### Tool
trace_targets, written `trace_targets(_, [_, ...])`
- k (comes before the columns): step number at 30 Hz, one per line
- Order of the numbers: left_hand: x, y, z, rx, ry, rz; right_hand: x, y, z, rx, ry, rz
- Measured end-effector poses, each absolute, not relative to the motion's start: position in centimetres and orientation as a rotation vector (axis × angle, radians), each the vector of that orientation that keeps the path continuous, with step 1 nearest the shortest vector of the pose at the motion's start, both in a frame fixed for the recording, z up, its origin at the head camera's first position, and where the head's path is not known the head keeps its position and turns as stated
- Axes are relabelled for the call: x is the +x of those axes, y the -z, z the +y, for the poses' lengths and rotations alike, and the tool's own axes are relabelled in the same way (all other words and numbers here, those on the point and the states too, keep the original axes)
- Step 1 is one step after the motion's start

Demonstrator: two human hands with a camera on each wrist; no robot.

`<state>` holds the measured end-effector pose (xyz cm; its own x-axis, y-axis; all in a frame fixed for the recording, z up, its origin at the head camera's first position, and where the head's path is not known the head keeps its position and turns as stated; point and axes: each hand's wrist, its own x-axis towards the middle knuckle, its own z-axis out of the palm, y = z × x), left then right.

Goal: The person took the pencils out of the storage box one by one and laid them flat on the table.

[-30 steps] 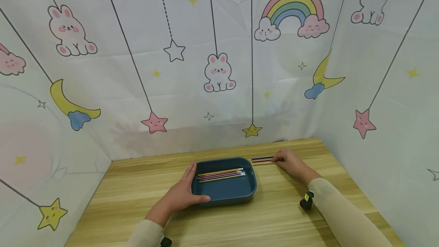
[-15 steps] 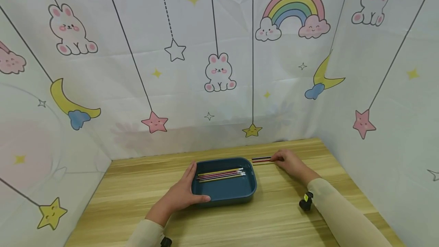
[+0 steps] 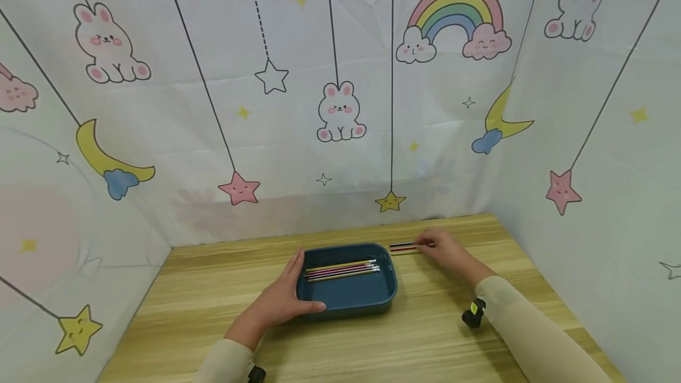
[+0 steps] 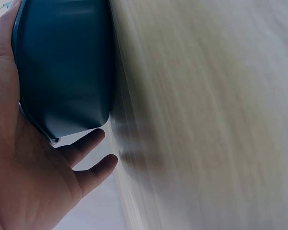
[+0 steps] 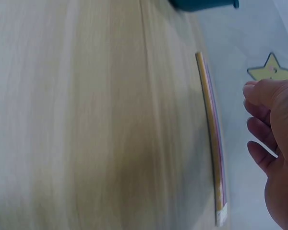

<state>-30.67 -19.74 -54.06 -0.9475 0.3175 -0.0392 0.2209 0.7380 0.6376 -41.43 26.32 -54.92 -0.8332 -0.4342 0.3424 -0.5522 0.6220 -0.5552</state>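
Observation:
In the head view my left hand (image 3: 281, 297) holds the left end of a dark blue tray (image 3: 353, 297), thumb along its near side and fingers at the far left corner. The left wrist view shows the tray's wall (image 4: 67, 67) beside the hand (image 4: 36, 167). Several pencils (image 3: 340, 271) lie side by side inside the tray, eraser ends to the right. Right of the tray, a small row of pencils (image 3: 402, 249) lies on the table. My right hand (image 3: 444, 250) is over their right part, fingers loosely bent. In the right wrist view, nothing shows between its thumb and fingers (image 5: 261, 132).
The wood-grain table (image 3: 340, 350) runs back to a white cloth backdrop (image 3: 287, 152) printed with rabbits, stars and moons. The cloth also rises at both sides. A small black device (image 3: 473, 313) is worn at the right wrist.
My right hand has shifted slightly left along the row of loose pencils. My left hand and the tray keep their places.

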Motion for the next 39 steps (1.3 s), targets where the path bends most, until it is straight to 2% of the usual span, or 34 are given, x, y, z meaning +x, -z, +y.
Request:
trace_targets(18, [-30.6,53.9,-19.8,0.459,-1.006,2.779,-38.6,50.7,18.8,1.095,-1.095,-2.635])
trace_targets(29, [-30.7,54.0,-19.8,0.454,-1.000,2.782,-38.2,50.5,15.1,1.353,-0.891,-2.634])
trace_targets(39, [-30.7,53.8,-19.9,0.474,-1.003,2.783,-37.7,51.0,12.4,1.429,-0.795,-2.773])
